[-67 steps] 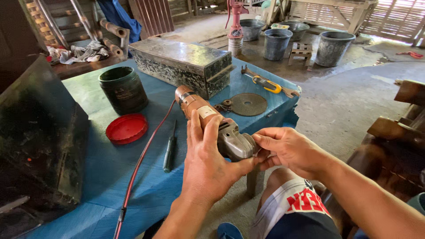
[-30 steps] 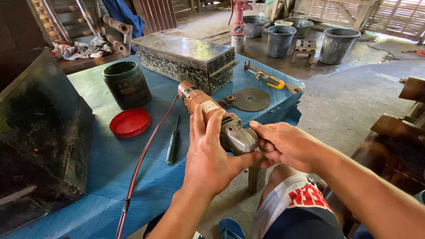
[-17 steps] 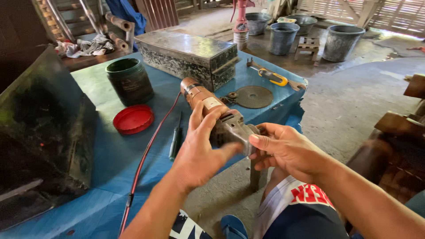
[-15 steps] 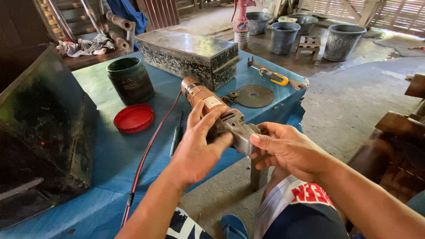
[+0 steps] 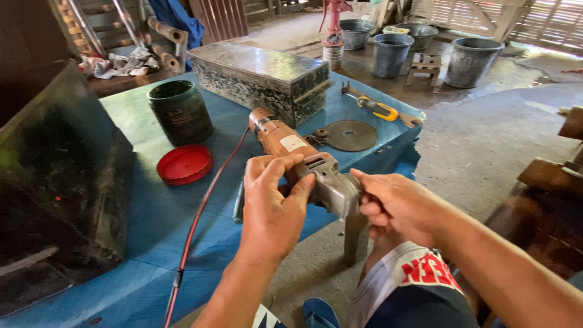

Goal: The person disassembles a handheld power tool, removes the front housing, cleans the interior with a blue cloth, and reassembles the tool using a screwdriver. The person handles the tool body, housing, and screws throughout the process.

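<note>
**Holding the grinder off the desk edge while the right hand works at its head**

Comparing with two seconds back, we see the angle grinder [image 5: 303,167] in much the same place: its orange motor body lies over the near edge of the blue desk [image 5: 152,225], and its grey gear head juts past that edge toward our lap. What has changed is the grip. Our left hand [image 5: 273,206] earlier lay flat along the body; half a second ago it lifted and re-seated, and now it wraps the body from above, fingers curled over the top and thumb on the near side, pressed firmly around the housing. Our right hand [image 5: 398,206] has stayed at the gear head, fingers closed around its end; what they pinch is hidden beneath the hand, so we cannot tell what part it is.

We judge that the tightened left grip steadies the tool against whatever the right hand is turning or pressing.

Beyond the grinder, a dark abrasive disc [image 5: 351,135] lies flat on the desk, with a small round fitting [image 5: 320,132] just beside it and a yellow-handled wrench [image 5: 379,109] farther off. Left of the grinder, its red cord [image 5: 200,212] trails off toward us, past a red lid [image 5: 184,164] and a dark green jar [image 5: 180,112]. Behind the grinder stands a metal box [image 5: 261,82].
</note>
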